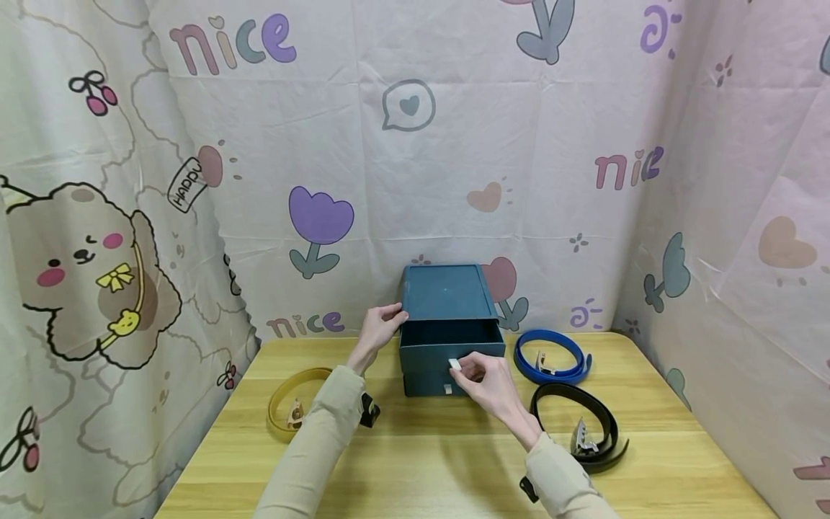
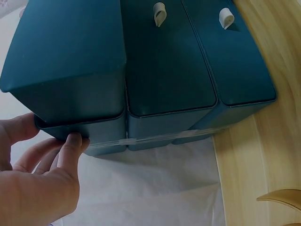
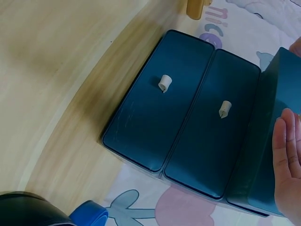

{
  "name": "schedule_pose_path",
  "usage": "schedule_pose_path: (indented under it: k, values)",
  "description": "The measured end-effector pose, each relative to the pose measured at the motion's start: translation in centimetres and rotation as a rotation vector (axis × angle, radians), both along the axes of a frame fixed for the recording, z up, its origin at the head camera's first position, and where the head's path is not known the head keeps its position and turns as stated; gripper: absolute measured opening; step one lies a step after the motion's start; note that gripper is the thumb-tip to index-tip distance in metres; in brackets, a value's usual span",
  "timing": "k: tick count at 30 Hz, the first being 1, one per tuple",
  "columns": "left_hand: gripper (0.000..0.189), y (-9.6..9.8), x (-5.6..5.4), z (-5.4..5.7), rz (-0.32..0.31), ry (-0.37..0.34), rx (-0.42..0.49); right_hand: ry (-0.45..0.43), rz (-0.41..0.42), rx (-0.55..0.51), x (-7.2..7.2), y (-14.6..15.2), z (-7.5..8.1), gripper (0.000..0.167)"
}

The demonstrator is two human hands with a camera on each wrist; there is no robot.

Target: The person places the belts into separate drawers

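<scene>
A dark teal drawer box (image 1: 447, 290) stands at the back of the table, with three stacked drawers showing in the wrist views. Its top drawer (image 2: 70, 40) is pulled out, and the dark inside shows from above. My left hand (image 1: 379, 331) grips the box's upper left edge, fingers along the side. At the drawer's front, my right hand (image 1: 488, 382) pinches its white pull tab (image 1: 454, 364). In the right wrist view that hand (image 3: 289, 165) lies partly out of frame against the drawer front. The middle drawer (image 3: 211, 127) and bottom drawer (image 3: 143, 108) are closed, each with a white tab.
Coiled belts with metal buckles lie on the wooden table (image 1: 415, 468): a yellow belt (image 1: 275, 407) at left, a blue belt (image 1: 563, 376) and a black belt (image 1: 606, 418) at right. A printed curtain (image 1: 415, 187) hangs behind and at both sides.
</scene>
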State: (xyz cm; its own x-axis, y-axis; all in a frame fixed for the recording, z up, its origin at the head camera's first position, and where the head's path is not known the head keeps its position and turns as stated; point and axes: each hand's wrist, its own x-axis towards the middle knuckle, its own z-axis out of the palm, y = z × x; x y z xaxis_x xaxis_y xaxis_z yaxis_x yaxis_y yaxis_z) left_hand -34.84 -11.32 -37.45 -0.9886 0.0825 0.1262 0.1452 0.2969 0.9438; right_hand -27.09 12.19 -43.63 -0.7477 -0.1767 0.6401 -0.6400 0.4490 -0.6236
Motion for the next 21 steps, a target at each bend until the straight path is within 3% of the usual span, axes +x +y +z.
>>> schedule_pose_path:
  k: [12, 21]
  values:
    - [0.047, -0.06, -0.02, 0.04, -0.003, -0.003, 0.013, 0.022, 0.003, -0.004, 0.31, -0.08, -0.35, 0.007]
    - [0.046, 0.00, -0.10, -0.09, 0.010, 0.002, 0.001, 0.116, 0.037, 0.026, 0.56, 0.14, -0.46, 0.008]
